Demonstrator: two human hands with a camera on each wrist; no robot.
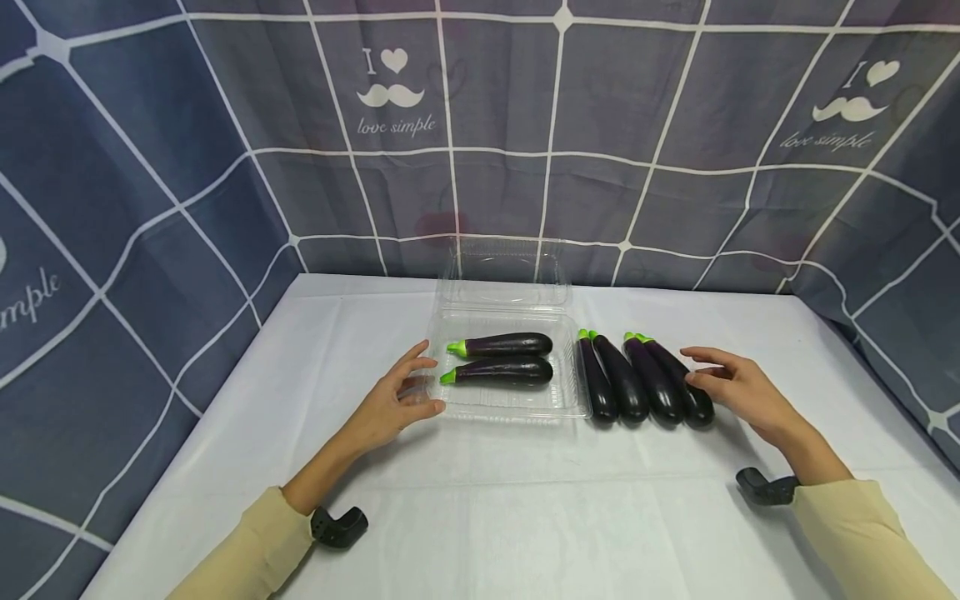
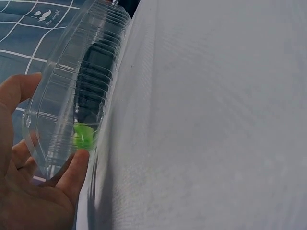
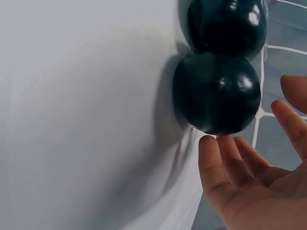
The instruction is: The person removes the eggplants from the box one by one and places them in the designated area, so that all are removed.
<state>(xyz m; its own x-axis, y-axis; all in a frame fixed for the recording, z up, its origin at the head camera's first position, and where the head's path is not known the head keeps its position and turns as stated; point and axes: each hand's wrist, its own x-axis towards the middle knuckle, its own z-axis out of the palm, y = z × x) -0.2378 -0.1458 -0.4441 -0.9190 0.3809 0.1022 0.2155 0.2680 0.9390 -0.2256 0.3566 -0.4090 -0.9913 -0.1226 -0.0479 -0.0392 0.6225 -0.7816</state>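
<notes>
Two dark purple eggplants (image 1: pixel 504 371) with green stem ends lie side by side in a clear plastic clamshell container (image 1: pixel 510 408), its lid (image 1: pixel 504 292) raised at the back. My left hand (image 1: pixel 393 404) is at the container's left end, thumb and fingers spread around it. In the left wrist view, its fingertips (image 2: pixel 80 160) are right at the clear wall, near a green stem (image 2: pixel 83 136). To the right of the container lie several more eggplants (image 1: pixel 651 383) in a row. My right hand (image 1: pixel 742 392) is beside the rightmost eggplant (image 3: pixel 218 93), with relaxed fingers at its side and nothing held.
A white cloth (image 1: pixel 540 517) covers the table. Behind and on both sides hangs a dark grey-blue curtain (image 1: pixel 495 192) with white grid lines. Black devices (image 1: pixel 339 528) are worn at both wrists, by the beige sleeves (image 1: pixel 258 533).
</notes>
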